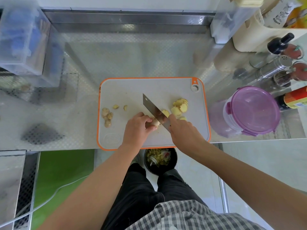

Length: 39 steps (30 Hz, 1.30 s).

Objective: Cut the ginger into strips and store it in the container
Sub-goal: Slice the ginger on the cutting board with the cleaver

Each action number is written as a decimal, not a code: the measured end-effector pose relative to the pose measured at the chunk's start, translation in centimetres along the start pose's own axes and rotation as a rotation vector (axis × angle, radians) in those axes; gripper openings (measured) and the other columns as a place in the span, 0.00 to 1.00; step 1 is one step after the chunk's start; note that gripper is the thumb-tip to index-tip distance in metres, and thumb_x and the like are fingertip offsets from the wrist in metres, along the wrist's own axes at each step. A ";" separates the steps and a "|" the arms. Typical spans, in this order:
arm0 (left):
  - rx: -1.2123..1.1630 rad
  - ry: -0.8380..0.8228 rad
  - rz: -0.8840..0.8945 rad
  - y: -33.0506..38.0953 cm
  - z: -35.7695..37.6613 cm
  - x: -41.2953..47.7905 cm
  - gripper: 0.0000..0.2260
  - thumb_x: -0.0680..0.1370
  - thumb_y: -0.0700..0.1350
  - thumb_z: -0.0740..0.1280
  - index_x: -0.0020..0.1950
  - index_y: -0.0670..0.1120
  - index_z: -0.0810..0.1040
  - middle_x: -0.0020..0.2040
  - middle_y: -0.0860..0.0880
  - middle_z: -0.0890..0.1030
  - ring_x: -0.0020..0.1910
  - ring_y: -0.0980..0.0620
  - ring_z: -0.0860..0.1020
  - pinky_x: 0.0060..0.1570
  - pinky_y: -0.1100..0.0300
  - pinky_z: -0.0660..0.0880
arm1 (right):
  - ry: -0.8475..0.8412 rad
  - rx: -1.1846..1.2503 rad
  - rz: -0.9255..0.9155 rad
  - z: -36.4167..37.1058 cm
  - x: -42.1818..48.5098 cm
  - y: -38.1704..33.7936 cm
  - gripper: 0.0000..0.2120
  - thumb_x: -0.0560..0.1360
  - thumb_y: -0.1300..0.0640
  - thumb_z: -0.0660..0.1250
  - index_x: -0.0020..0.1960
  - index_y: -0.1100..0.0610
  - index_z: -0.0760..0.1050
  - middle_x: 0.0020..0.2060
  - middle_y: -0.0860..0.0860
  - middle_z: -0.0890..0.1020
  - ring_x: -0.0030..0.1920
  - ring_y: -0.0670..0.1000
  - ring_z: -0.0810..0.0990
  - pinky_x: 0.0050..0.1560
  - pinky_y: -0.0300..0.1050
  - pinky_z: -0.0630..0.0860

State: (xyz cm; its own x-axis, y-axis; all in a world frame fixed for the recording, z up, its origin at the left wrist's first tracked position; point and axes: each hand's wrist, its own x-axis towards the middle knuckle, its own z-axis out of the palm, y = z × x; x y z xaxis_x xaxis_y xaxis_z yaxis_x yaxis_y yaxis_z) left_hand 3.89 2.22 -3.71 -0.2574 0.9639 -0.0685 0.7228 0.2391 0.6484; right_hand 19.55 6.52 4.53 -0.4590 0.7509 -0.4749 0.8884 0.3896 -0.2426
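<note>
Head view looks straight down on a cutting board (132,90) lying on the steel worktop (124,55). The left hand (138,126) curls its fingers round a knob of ginger (155,122) and pins it to the board. The right hand (181,130) grips a cleaver (154,112) by the handle, with the blade edge-down just right of the left fingertips, across the ginger.

To cut well here, I judge the left fingertips should be tucked back so the knuckles guide the flat of the blade. Each slice should come off thin and even, ready to be stacked and cut lengthwise into strips.

A pile of slices (179,107) lies just right of the blade, beyond the right hand. Knobbly offcuts (107,117) sit near the board's left edge, well apart from both hands. The container (250,110) stands on the worktop right of the board, its purple lid on and possibly clipped shut, though that is hard to tell.
</note>
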 end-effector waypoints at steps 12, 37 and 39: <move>-0.006 -0.010 -0.011 -0.1 0.0 0.0 0.13 0.65 0.46 0.79 0.45 0.40 0.83 0.42 0.46 0.80 0.39 0.45 0.78 0.39 0.55 0.73 | 0.026 -0.055 0.015 0.2 -0.8 -0.6 0.12 0.76 0.69 0.55 0.57 0.56 0.61 0.32 0.49 0.64 0.29 0.48 0.62 0.28 0.42 0.57; 0.000 0.009 0.022 -0.1 0.0 0.1 0.14 0.66 0.46 0.79 0.45 0.40 0.81 0.43 0.46 0.82 0.40 0.46 0.79 0.40 0.55 0.74 | 0.038 0.014 -0.020 0.6 0.1 0.1 0.05 0.81 0.62 0.54 0.55 0.56 0.61 0.33 0.48 0.65 0.35 0.55 0.69 0.35 0.48 0.64; 0.001 0.011 0.023 -0.2 0.0 0.0 0.14 0.66 0.46 0.79 0.45 0.40 0.81 0.43 0.46 0.82 0.40 0.46 0.79 0.40 0.55 0.73 | 0.029 -0.007 -0.014 0.9 0.1 0.1 0.07 0.80 0.63 0.55 0.56 0.56 0.61 0.34 0.49 0.67 0.34 0.54 0.69 0.34 0.46 0.64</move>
State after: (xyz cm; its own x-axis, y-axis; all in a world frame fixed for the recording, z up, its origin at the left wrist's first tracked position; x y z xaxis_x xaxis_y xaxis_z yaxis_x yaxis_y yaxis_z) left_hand 3.76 2.17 -3.85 -0.2480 0.9677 -0.0451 0.7291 0.2172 0.6490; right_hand 19.63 6.18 3.74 -0.4709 0.7608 -0.4467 0.8822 0.4037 -0.2425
